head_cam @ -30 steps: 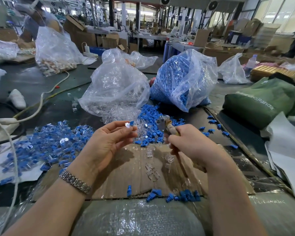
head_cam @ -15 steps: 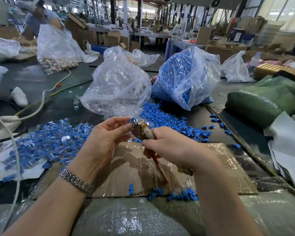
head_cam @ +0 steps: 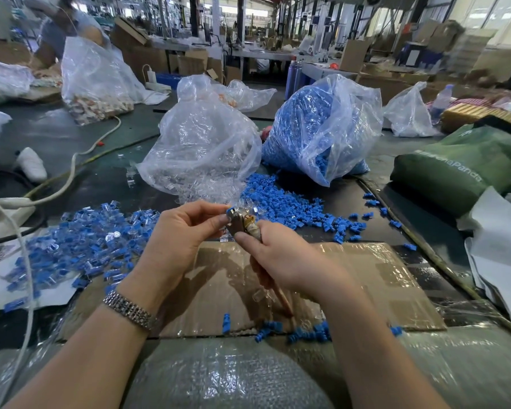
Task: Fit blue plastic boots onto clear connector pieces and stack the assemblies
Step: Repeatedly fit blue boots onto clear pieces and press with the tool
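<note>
- Left hand [head_cam: 186, 231] pinches a blue boot [head_cam: 228, 210] at its fingertips, above the cardboard sheet [head_cam: 366, 278].
- Right hand [head_cam: 281, 255] is wrapped round a metal-tipped tool [head_cam: 242, 222], its tip touching that boot.
- Finished pile [head_cam: 80, 246] sits left.

Right of your taped cardboard sheet [head_cam: 366, 278] lies a green bag [head_cam: 460, 163]; behind that bag stands a water bottle [head_cam: 441, 98].
</note>
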Tool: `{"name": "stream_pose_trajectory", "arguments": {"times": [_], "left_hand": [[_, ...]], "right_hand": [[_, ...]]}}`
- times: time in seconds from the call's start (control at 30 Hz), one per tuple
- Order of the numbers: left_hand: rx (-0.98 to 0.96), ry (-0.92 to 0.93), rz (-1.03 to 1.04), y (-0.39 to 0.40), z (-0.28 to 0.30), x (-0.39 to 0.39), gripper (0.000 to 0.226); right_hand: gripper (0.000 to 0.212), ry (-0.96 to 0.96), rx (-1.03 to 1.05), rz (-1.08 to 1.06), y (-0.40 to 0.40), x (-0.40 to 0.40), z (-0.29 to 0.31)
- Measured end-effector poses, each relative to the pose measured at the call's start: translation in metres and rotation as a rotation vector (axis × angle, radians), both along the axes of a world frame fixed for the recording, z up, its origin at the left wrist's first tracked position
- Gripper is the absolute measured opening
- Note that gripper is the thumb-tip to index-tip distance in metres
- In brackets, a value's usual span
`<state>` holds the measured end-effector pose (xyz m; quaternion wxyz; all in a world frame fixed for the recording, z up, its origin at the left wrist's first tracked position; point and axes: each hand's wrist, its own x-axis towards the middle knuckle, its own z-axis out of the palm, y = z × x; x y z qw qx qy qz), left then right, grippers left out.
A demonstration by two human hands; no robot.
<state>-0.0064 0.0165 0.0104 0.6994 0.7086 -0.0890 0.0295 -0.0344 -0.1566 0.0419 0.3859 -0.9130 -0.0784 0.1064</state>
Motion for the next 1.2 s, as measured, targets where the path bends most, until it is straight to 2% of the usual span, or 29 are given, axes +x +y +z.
{"name": "stream_pose_trajectory", "arguments": {"times": [0.13,0.23,0.33,0.4,0.47,0.53,0.67,0.8,0.97,1.1,1.13,1.2], "left_hand": [[0.032,-0.084,0.044,0.003,-0.003,0.005,0.014],[0.096,-0.157,0.215,0.013,-0.006,0.011,0.015],[0.430,-0.254,0.531,0.024,-0.007,0.013,0.016],[0.698,-0.235,0.694,0.030,-0.008,0.014,0.012],[0.938,-0.155,0.765,0.035,-0.009,0.015,0.011],[1.053,-0.066,0.752,0.037,-0.010,0.015,0.010],[1.119,-0.199,0.569,0.030,-0.016,0.017,0.015],[1.241,-0.160,0.371,0.028,-0.025,0.020,0.027],[1.318,-0.116,0.500,0.033,-0.025,0.019,0.017],[1.383,0.016,0.672,0.042,-0.023,0.016,0.018],[1.393,0.018,0.700,0.043,-0.023,0.017,0.018],[1.343,-0.099,0.693,0.039,-0.022,0.018,0.016]], "right_hand": [[0.027,0.132,0.121,0.028,-0.014,-0.001,0.008],[0.025,0.129,0.162,-0.031,-0.031,-0.001,0.014],[0.023,-0.043,-0.030,-0.163,-0.046,0.004,0.016],[0.026,-0.108,-0.220,-0.247,-0.052,0.011,0.011],[0.029,-0.098,-0.380,-0.331,-0.055,0.016,0.001],[0.034,-0.048,-0.482,-0.384,-0.056,0.019,-0.009],[0.037,0.016,-0.582,-0.424,-0.059,0.022,-0.019],[0.041,0.021,-0.589,-0.430,-0.057,0.024,-0.023],[0.050,0.010,-0.614,-0.438,-0.057,0.024,-0.025],[0.057,0.005,-0.621,-0.453,-0.058,0.025,-0.028],[0.060,0.003,-0.620,-0.457,-0.058,0.026,-0.029],[0.065,-0.026,-0.612,-0.479,-0.056,0.027,-0.030]]}}
